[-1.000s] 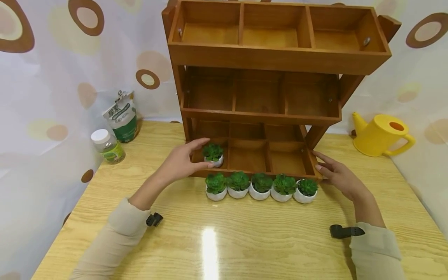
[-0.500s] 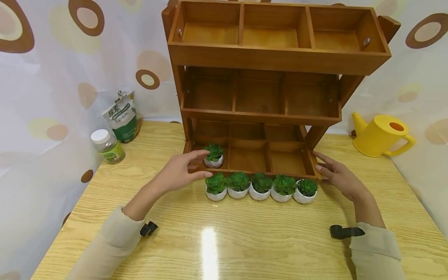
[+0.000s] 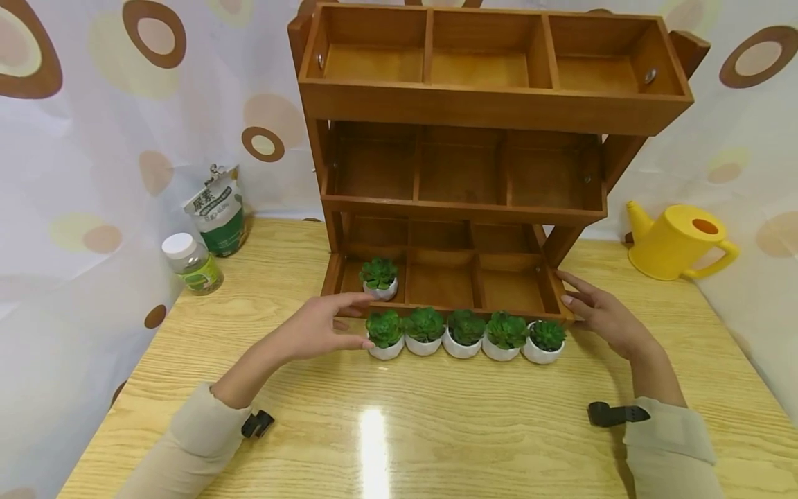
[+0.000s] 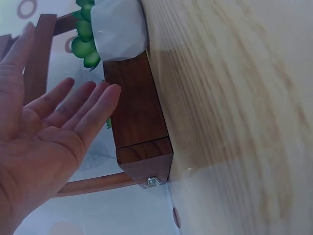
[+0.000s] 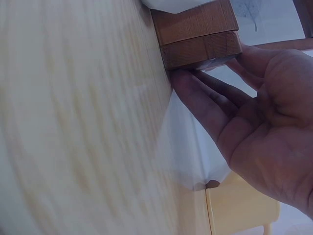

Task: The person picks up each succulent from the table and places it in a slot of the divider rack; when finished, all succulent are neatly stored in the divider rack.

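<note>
My left hand is held with fingers spread beside the leftmost potted succulent of a row on the table, the thumb tip right at its white pot. In the left wrist view nothing lies in that palm. Another potted succulent stands in the bottom-left compartment of the brown wooden shelf. My right hand rests its fingers against the right end of the bottom tier; the right wrist view shows the fingertips touching the end board.
The row holds several succulents in white pots, such as the rightmost one, along the shelf's front. A yellow watering can stands at right. At left are a white-capped jar and a green-and-white pouch against the patterned cloth.
My left hand has drawn back from the succulent in the bottom-left compartment, letting it go, and come down toward the leftmost pot of the row. The right hand has stayed in place.
</note>
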`<state>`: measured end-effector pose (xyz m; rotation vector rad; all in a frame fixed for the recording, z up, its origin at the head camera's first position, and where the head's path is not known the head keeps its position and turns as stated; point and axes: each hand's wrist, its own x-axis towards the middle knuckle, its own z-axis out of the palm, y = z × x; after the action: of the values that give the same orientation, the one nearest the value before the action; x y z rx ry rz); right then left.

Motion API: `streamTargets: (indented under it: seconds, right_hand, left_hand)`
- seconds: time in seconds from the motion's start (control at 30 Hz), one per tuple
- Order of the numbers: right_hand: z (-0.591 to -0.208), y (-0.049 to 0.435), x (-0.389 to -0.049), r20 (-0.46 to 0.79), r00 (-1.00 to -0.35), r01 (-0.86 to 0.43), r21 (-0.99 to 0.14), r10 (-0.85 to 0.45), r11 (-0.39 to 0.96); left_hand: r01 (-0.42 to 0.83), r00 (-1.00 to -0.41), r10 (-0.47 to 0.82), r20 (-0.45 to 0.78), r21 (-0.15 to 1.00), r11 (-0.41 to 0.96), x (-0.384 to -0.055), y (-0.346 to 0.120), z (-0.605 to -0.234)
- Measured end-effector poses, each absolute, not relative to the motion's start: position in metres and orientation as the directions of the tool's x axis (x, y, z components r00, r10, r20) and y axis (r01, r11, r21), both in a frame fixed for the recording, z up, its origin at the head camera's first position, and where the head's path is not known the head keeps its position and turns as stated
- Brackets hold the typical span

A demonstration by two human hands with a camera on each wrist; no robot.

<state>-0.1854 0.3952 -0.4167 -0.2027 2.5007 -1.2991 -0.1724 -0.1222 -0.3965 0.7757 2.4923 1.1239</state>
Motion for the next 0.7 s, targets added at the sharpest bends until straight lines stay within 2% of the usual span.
streamTargets:
  seconds: [0.4, 0.7]
  right_hand:
    - [-0.419, 0.398, -0.188, -0.216, -0.939, 0.029, -0.824, -0.268, 0.565]
    - [-0.42, 0.397, -0.187, -0.216, -0.938, 0.029, -0.827, -0.27, 0.562]
  left_hand:
    - [0.287, -0.773, 0.62, -0.134, 0.797, 0.531, -0.173, -0.118, -0.403]
    - [0.233, -0.797, 0.575, -0.186, 0.784, 0.576, -0.175, -0.108, -0.409]
